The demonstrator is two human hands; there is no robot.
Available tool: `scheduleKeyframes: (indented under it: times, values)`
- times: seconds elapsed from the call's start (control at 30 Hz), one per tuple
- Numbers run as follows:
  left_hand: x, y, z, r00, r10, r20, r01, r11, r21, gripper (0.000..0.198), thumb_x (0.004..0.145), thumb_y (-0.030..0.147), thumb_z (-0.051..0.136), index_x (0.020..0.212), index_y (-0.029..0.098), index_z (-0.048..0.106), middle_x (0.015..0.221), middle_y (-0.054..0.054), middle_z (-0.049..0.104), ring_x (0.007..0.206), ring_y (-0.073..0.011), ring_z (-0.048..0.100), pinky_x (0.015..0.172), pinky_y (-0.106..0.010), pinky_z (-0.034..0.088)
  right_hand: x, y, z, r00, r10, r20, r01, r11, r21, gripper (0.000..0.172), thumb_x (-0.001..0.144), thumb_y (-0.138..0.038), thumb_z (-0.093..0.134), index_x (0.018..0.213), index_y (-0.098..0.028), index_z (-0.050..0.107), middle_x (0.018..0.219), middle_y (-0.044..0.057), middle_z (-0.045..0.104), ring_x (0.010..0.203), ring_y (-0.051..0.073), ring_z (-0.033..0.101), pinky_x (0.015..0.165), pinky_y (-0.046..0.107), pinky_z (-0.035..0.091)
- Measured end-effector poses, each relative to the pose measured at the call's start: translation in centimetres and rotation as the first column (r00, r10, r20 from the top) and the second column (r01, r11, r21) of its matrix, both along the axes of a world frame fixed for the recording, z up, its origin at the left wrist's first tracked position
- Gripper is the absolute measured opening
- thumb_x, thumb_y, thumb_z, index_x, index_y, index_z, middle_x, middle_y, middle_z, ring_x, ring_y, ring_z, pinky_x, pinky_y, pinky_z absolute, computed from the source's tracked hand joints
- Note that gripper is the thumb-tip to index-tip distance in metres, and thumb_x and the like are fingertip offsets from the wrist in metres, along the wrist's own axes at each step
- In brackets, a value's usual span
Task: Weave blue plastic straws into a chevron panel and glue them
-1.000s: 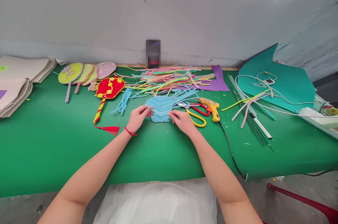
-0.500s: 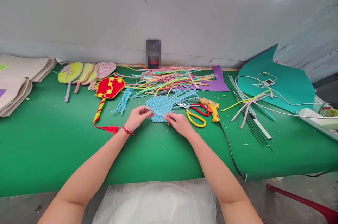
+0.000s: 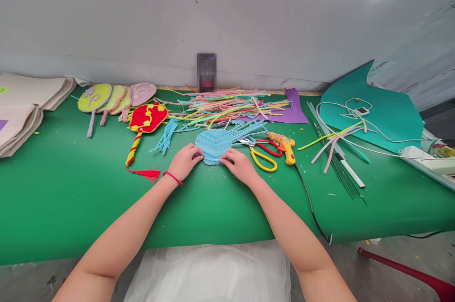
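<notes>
A panel of light blue pipe cleaners (image 3: 212, 147) lies on the green table, its strips laid side by side in a V pattern. Loose ends fan out from it toward the upper right. My left hand (image 3: 186, 162) pinches the panel's left edge between thumb and fingers. At the lower right edge, my right hand (image 3: 240, 164) is closed on the panel in the same way. The fingertips partly cover both edges. Scissors (image 3: 264, 159) with red and yellow handles lie just right of the panel, beside a yellow glue gun (image 3: 284, 145).
Behind the panel spreads a heap of coloured pipe cleaners (image 3: 231, 105). Short blue pieces (image 3: 166, 137) and a red fan (image 3: 149, 117) with a tassel lie to the left. Several pale fans (image 3: 94, 98) sit farther back. Cables (image 3: 341, 138) and a power strip (image 3: 426, 159) occupy the right.
Both hands have come down and slightly apart, from holding a blue pipe cleaner stretched over the panel to gripping its two side edges. Other things have stayed put.
</notes>
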State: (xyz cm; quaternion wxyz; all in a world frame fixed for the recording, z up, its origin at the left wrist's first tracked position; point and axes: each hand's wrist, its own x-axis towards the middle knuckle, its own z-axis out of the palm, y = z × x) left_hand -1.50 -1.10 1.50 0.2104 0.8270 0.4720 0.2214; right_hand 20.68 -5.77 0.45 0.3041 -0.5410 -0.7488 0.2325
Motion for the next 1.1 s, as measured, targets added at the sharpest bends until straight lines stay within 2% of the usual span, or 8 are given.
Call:
scheduleKeyframes:
  times: [0.17,0.3,0.4,0.5,0.6,0.8,0.93,1.1]
  values:
    - [0.1,-0.3,0.1,0.999,-0.008,-0.050,0.011,0.999,0.047,0.012,0.084,0.025,0.052,0.084,0.021,0.063,0.088,-0.004,0.059,0.081,-0.0195,0.058,0.073,-0.032,0.047,0.1,-0.1,0.0,1.000,0.020,-0.006,-0.020,1.000,0.005,0.019,0.090,-0.034,0.051,0.085,-0.023,0.066,0.087,0.004,0.062,0.076,0.015,0.057,0.072,0.027,0.044]
    - [0.3,-0.5,0.2,1.000,0.021,-0.018,-0.019,0.989,0.144,0.019,0.086,0.024,0.051,0.100,0.020,0.062,0.106,-0.009,0.060,0.101,-0.0234,0.057,0.089,-0.039,0.046,0.0,0.0,-0.1,1.000,0.015,0.002,-0.015,1.000,0.002,0.018,0.090,-0.032,0.051,0.085,-0.023,0.065,0.087,0.003,0.062,0.076,0.015,0.057,0.071,0.027,0.043]
    - [0.7,-0.7,0.0,0.998,-0.020,-0.057,0.029,0.986,0.165,0.036,0.088,0.029,0.049,0.121,0.018,0.055,0.130,-0.013,0.053,0.121,-0.0257,0.049,0.102,-0.043,0.039,0.0,0.1,-0.1,1.000,0.019,0.012,-0.019,1.000,-0.002,0.017,0.090,-0.032,0.052,0.085,-0.022,0.065,0.085,0.003,0.062,0.076,0.015,0.057,0.072,0.027,0.043]
    - [1.1,-1.2,-0.5,0.973,-0.110,-0.205,0.137,0.983,0.120,0.052,0.089,0.038,0.048,0.138,0.020,0.041,0.147,-0.013,0.037,0.135,-0.0290,0.033,0.111,-0.052,0.024,0.0,0.1,-0.2,1.000,0.012,0.010,-0.012,1.000,-0.001,0.017,0.090,-0.032,0.051,0.085,-0.023,0.064,0.085,0.003,0.063,0.077,0.015,0.057,0.072,0.027,0.044]
    - [1.5,-1.6,-0.9,0.938,-0.142,-0.315,0.175,0.981,0.080,0.057,0.091,0.043,0.044,0.143,0.025,0.032,0.152,-0.010,0.027,0.140,-0.0297,0.022,0.112,-0.058,0.014,0.0,0.1,-0.2,1.000,0.003,0.005,-0.003,1.000,-0.003,0.017,0.090,-0.032,0.051,0.084,-0.022,0.064,0.085,0.003,0.063,0.079,0.016,0.058,0.074,0.027,0.044]
    - [1.3,-1.7,-1.3,0.932,-0.155,-0.329,0.186,0.980,0.065,0.059,0.091,0.046,0.040,0.146,0.028,0.025,0.154,-0.009,0.021,0.142,-0.0293,0.018,0.111,-0.058,0.013,-0.1,0.0,0.0,0.997,-0.030,-0.066,0.026,0.998,-0.058,0.011,0.088,-0.032,0.054,0.090,-0.024,0.062,0.089,0.003,0.066,0.080,0.016,0.060,0.074,0.029,0.047]
    - [1.4,-1.4,-1.2,0.944,-0.159,-0.290,0.178,0.983,0.042,0.057,0.092,0.045,0.041,0.144,0.028,0.030,0.154,-0.008,0.023,0.142,-0.0293,0.018,0.111,-0.059,0.011,-0.2,-0.1,0.0,0.997,-0.037,-0.063,0.034,0.998,-0.051,0.011,0.087,-0.031,0.055,0.084,-0.022,0.060,0.085,0.003,0.064,0.077,0.016,0.059,0.072,0.028,0.047]
    - [1.3,-0.3,-1.4,0.985,-0.103,-0.140,0.112,0.992,0.052,0.035,0.093,0.030,0.041,0.125,0.027,0.055,0.142,-0.007,0.046,0.134,-0.0242,0.038,0.112,-0.056,0.014,-0.2,-0.1,0.1,0.996,-0.038,-0.081,0.033,0.998,-0.052,0.013,0.086,-0.032,0.055,0.081,-0.021,0.059,0.084,0.003,0.063,0.078,0.016,0.059,0.071,0.028,0.047]
